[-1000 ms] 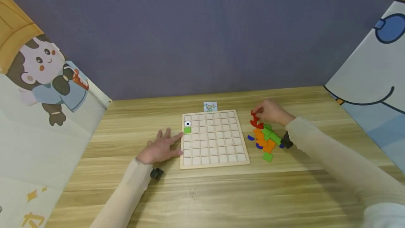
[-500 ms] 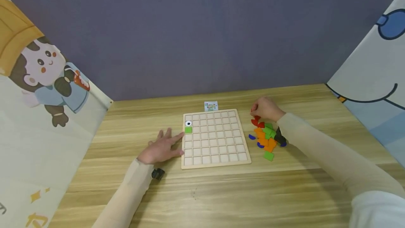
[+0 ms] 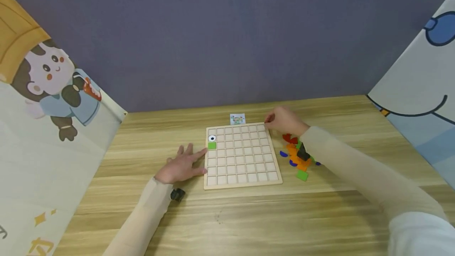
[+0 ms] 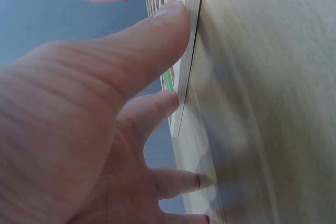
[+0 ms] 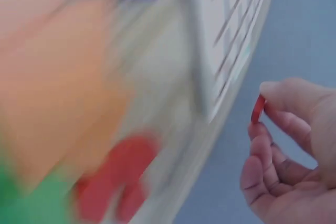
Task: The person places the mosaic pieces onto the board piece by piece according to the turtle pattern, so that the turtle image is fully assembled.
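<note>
My right hand (image 3: 284,121) is raised at the far right corner of the wooden grid board (image 3: 243,186). Between its thumb and fingers it pinches a small red piece (image 5: 257,109), seen nearly edge-on in the right wrist view. My left hand (image 3: 180,168) lies spread on the table, its thumb and index fingertip at the board's left edge. On the board's left column sit a round white tile with a black dot (image 3: 212,138) and, just below it, a green square tile (image 3: 211,145). The other cells are bare.
Right of the board lies a loose pile: red pieces (image 3: 289,139), orange pieces (image 3: 295,153), blue half-rounds (image 3: 283,153) and a green square (image 3: 302,176) at the near end. A small picture card (image 3: 237,119) lies behind the board. A dark panel (image 3: 227,42) stands along the table's back.
My right hand has picked up a red piece from the far end of the pile and moved left to the board's corner. My left hand stays in place.
</note>
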Tool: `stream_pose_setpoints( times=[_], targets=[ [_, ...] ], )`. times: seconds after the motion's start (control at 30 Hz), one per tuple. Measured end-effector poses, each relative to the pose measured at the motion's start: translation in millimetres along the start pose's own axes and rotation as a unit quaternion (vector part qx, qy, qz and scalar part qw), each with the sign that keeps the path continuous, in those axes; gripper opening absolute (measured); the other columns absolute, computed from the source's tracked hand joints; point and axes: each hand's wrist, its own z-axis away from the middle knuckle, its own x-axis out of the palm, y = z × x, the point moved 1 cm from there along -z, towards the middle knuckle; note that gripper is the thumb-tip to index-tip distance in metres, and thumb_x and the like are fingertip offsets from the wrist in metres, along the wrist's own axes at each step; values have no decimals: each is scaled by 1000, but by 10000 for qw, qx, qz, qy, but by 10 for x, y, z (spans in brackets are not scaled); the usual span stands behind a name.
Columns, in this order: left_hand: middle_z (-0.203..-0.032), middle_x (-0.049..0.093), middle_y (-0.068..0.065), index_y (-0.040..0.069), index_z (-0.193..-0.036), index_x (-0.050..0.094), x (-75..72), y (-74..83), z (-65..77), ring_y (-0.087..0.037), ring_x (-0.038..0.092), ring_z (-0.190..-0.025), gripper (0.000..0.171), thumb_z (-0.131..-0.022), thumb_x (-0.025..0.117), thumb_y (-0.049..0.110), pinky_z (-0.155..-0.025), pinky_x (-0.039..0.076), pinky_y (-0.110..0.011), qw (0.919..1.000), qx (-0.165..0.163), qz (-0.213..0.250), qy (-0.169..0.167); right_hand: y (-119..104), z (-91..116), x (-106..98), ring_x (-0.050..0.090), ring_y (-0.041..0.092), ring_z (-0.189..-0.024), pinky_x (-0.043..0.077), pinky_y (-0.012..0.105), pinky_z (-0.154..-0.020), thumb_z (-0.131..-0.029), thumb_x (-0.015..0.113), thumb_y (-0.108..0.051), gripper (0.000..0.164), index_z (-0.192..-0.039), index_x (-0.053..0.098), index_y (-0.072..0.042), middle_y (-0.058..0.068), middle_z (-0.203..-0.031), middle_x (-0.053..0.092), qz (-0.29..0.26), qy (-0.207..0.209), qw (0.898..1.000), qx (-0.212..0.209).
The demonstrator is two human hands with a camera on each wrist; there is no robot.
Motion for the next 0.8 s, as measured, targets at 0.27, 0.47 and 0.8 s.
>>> stream_pose_setpoints(
  times=[0.27, 0.47, 0.8],
  targets=[
    [-153, 2, -26, 31, -151, 24, -17, 2, -14, -53, 2, -134, 73, -89, 55, 55, -87, 15, -81, 9999, -58, 76, 60, -585, -310, 355, 56, 13, -76, 46, 31, -70, -84, 73, -18, 4, -86, 74, -14, -8, -82, 66, -15, -319, 9929, -1143],
    [-153, 3, -26, 32, -151, 24, -32, 29, -41, -52, 2, -135, 73, -89, 54, 56, -87, 16, -80, 9999, -142, 28, 34, -837, -479, 612, 59, 8, -70, 49, 27, -68, -84, 73, -14, 3, -83, 73, -11, -7, -77, 66, -133, -767, 9854, -1514],
    [-154, 0, -24, 34, -150, 22, -40, 45, -82, -51, 0, -136, 73, -88, 55, 56, -89, 15, -80, 9996, -245, 122, 24, -931, -697, 821, 60, 8, -68, 50, 23, -66, -82, 74, -10, 2, -81, 74, -11, -7, -75, 67, -104, -822, 9867, -1397]
  ],
)
